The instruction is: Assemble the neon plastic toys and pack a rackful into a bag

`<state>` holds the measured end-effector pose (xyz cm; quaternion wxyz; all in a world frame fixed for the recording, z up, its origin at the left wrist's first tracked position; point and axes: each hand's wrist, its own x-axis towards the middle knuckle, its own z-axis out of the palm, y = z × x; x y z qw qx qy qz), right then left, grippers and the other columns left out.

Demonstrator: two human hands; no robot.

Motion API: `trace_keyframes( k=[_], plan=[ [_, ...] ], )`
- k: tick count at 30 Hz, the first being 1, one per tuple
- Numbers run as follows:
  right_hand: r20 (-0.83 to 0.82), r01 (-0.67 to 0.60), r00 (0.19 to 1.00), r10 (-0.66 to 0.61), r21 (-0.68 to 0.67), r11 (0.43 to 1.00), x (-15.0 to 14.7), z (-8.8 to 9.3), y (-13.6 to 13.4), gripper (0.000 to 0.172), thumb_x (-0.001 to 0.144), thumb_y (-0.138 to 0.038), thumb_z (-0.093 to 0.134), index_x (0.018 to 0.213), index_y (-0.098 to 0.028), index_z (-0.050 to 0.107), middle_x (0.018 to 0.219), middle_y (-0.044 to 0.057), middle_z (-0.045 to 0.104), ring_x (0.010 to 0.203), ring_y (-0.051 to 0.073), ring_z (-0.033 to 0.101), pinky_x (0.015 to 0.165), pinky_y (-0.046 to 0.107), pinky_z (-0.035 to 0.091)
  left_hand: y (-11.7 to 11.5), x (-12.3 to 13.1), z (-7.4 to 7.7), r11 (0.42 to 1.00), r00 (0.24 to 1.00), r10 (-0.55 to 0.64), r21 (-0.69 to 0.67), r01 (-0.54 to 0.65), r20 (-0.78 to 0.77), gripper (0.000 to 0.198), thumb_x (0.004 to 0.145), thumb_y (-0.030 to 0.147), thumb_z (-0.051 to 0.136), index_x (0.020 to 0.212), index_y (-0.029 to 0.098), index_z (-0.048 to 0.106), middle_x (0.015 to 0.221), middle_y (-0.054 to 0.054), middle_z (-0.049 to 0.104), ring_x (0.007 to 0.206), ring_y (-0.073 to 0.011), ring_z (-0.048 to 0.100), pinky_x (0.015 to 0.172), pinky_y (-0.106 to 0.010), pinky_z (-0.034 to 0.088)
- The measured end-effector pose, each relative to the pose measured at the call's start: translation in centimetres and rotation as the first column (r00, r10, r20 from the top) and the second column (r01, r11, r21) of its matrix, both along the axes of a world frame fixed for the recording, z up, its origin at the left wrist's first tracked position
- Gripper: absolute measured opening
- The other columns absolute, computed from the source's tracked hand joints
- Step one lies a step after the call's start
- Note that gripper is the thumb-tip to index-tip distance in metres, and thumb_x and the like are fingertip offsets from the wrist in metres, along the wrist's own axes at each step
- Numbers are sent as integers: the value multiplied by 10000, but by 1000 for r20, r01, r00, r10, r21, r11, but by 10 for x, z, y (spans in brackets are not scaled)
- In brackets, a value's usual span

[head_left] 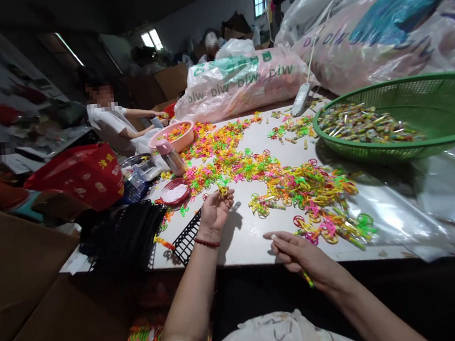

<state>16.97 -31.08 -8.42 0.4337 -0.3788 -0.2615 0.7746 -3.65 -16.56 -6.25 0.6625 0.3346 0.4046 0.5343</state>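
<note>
My left hand, with a red bead bracelet at the wrist, is closed on a small yellow and green plastic toy piece above the table. Lower and to the right, my right hand pinches a thin patterned tube; its lower end sticks out below the fingers and the middle is hidden. Just left of my left wrist lies a black plastic grid. Beyond both hands spreads a heap of bright plastic toy pieces in yellow, green, pink and orange, with some tubes among them.
A green basket of small wrapped tubes stands at right, beside clear plastic bags. Stacked black grids, a red dish, a steel bottle and a pink basin are at left. Another person works beyond.
</note>
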Motion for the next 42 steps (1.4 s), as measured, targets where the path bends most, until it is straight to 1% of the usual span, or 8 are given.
trace_keyframes(
  k=[4,11,16,20,24,30,34,42],
  plan=[
    [155,79,984,-87,61,995,1,9,5,475,773,-504,728,1110,-200,585,659,-54,489,444,25,228,383,157,127,-46,18,-8,971,958,-130,-165,175,254,187,821,259,569,866,98,652,785,-87,668,661,-105,606,657,-212,500],
    [92,197,974,-207,107,975,4,3,17,446,691,-509,785,872,-194,526,531,-128,296,426,27,156,370,157,122,-108,42,-26,896,890,-392,-122,427,234,216,839,303,589,912,110,654,793,-91,674,634,-114,603,587,-206,469],
    [415,256,817,-401,361,897,5,-8,13,331,775,-491,700,874,-194,593,615,-55,505,483,74,403,434,198,341,-125,50,-25,887,930,-340,-280,367,140,373,854,492,595,921,125,591,768,-104,683,612,-123,624,585,-211,474],
    [609,-89,595,-524,698,710,-1,-14,1,219,865,-250,577,1067,-220,658,965,61,675,855,187,625,785,318,509,-121,57,-18,896,948,-288,-312,316,135,509,813,641,581,904,141,566,729,-56,646,625,-132,622,596,-236,489],
    [686,-382,560,-465,712,590,-12,-12,-12,359,870,-145,474,1183,-224,630,1006,88,662,935,216,632,848,353,508,-112,63,-20,967,987,-138,-205,152,79,432,670,437,795,866,134,556,731,0,610,624,-85,572,574,-183,442],
    [753,-206,544,-370,548,811,-10,7,-12,240,967,-336,420,1087,-178,555,802,25,622,706,166,578,680,290,465,-109,61,-26,996,997,-9,-87,3,-70,397,771,455,694,948,164,492,654,32,571,507,-65,500,472,-170,383],
    [747,-269,595,-297,533,802,-5,4,-5,285,972,-393,414,831,-202,570,769,8,590,741,160,543,688,281,416,-114,60,-21,1000,986,-17,-21,14,-168,360,841,504,604,949,196,454,623,55,538,433,-57,446,404,-158,340],
    [524,-63,838,-152,370,927,-10,-7,-6,307,895,-519,542,878,-217,489,658,-63,500,535,94,421,500,231,328,-119,58,-26,993,907,-6,107,56,-422,284,912,481,517,989,208,491,699,56,495,533,-60,450,509,-167,386]
  ],
)
